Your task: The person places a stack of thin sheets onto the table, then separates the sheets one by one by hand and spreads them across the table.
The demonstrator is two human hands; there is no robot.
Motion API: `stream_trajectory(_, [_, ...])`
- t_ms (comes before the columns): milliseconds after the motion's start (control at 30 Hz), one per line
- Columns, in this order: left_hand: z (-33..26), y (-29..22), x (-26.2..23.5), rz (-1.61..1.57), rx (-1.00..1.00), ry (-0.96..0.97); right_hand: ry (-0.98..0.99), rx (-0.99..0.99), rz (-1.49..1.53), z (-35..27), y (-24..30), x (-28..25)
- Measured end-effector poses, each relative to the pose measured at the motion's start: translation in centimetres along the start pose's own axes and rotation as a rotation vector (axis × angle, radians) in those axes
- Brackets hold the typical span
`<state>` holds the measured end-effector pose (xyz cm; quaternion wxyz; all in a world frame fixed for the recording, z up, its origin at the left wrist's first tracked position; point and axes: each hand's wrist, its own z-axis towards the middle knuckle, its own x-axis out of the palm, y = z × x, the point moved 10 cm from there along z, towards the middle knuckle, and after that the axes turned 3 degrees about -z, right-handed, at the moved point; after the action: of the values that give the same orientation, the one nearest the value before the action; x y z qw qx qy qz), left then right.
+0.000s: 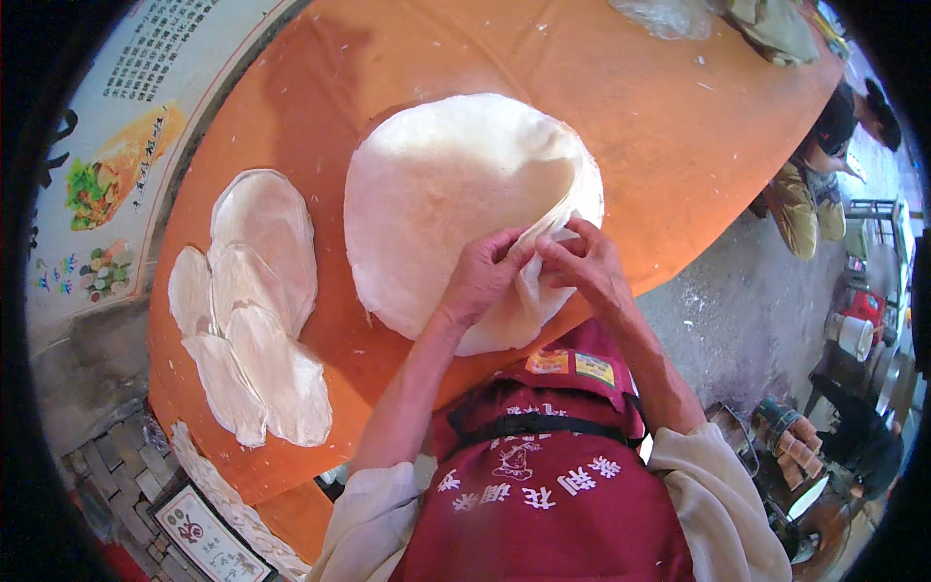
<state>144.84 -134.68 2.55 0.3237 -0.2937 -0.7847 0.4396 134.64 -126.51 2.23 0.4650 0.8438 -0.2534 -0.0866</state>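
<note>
A large stack of thin round pale flatbreads (436, 184) lies on the orange-covered table in front of me. At its near right edge, my left hand (490, 270) pinches the lifted edge of the top flatbread (543, 218). Close beside it, my right hand (582, 257) pinches the same edge, the two hands almost touching. The raised part is creased and gathered between my fingers. Several folded flatbreads (262, 233) lie overlapping to the left of the stack.
The orange cloth (659, 126) carries small white crumbs. Clear plastic (669, 15) sits at the far edge. An illustrated wall panel (126, 184) stands at left, a framed sign (208, 533) at lower left. On the right, other people (863, 446) are near stools, a white bucket (855, 337) and stacked bricks (800, 451).
</note>
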Motion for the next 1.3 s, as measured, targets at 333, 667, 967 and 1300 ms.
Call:
stream_trajectory(333, [0.2,-1.2,-0.8,0.037,0.019,0.014,-0.031,0.06,0.15,0.8,-0.3,-0.1])
stream_trajectory(667, [-0.7,-5.9,-1.3,0.57,0.256,-0.243,0.11,0.051,0.232,0.8,0.4,2.1])
stream_trajectory(967, [-0.2,-3.8,-2.8,0.289,0.167,-0.217,0.012,0.117,0.215,1.2,0.4,1.4])
stream_trajectory(1300, [-0.2,-3.3,-1.5,0.34,0.202,-0.219,-0.11,0.17,0.084,0.4,0.6,-0.2])
